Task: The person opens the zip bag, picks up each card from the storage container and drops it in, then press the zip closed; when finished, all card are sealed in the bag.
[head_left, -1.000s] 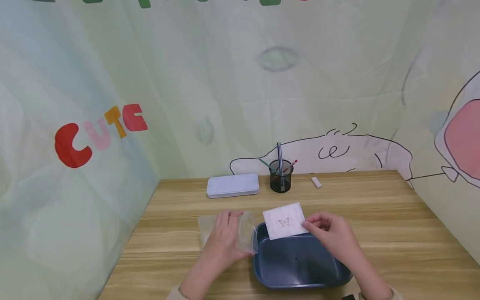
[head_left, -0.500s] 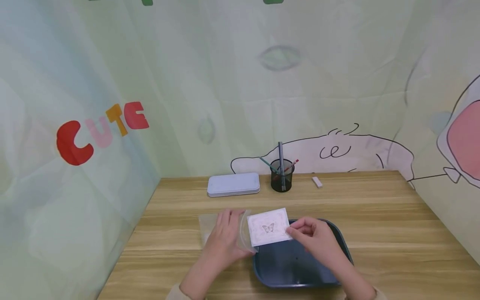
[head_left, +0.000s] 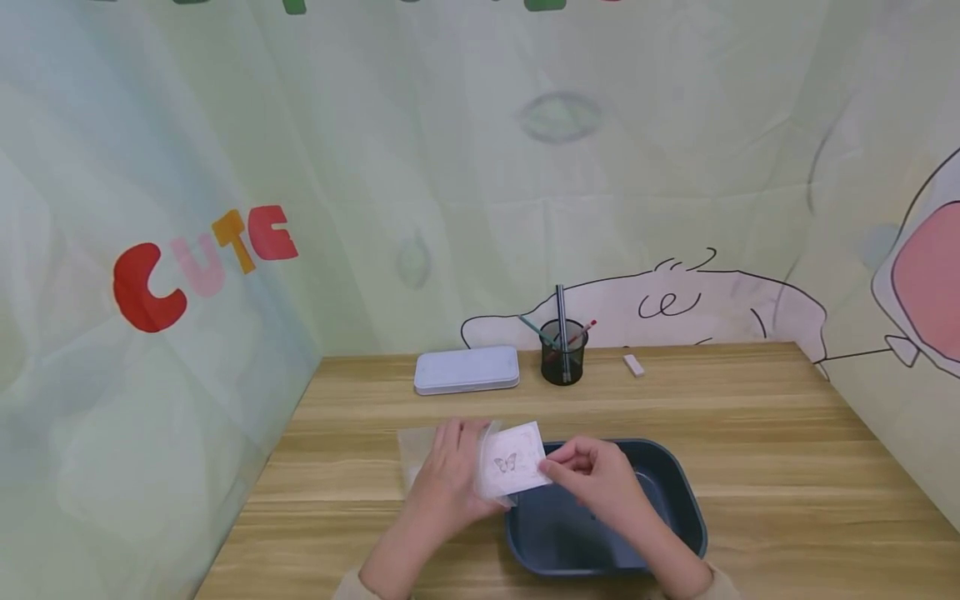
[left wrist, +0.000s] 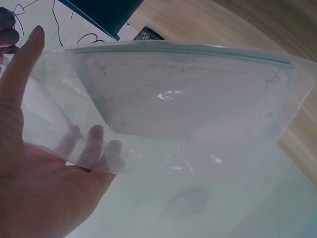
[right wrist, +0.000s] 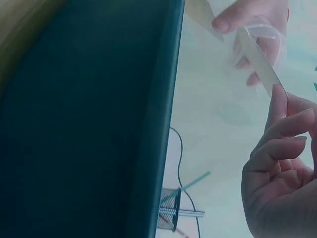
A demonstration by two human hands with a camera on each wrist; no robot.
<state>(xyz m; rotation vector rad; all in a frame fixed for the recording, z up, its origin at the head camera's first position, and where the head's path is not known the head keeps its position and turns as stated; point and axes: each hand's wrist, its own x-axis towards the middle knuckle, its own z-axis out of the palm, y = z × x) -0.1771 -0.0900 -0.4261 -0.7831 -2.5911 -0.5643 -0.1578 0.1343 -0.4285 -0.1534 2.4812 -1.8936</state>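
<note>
My left hand (head_left: 446,479) grips a clear plastic bag (left wrist: 163,153) by its mouth, thumb on one side and fingers on the other. A pale, flat rectangular piece (left wrist: 193,94) with faint printed edges shows through the plastic in the left wrist view. Between the thumb and fingertips of my right hand (head_left: 596,479) is a white card (head_left: 516,460) with a butterfly print. The card's left part is within the bag's mouth, while its right edge stays outside in my pinch. Both hands are over the left side of a dark blue tray (head_left: 682,500).
At the back of the wooden table (head_left: 780,450) lie a pale pencil case (head_left: 467,370) and a small eraser (head_left: 633,365). Between them stands a black mesh pen holder (head_left: 553,367) with several pencils or pens. A printed curtain (head_left: 420,167) hangs behind the table.
My right hand has moved left and slightly down with the card, from above the tray's far rim into the bag's mouth. My left hand has stayed nearly still with the bag.
</note>
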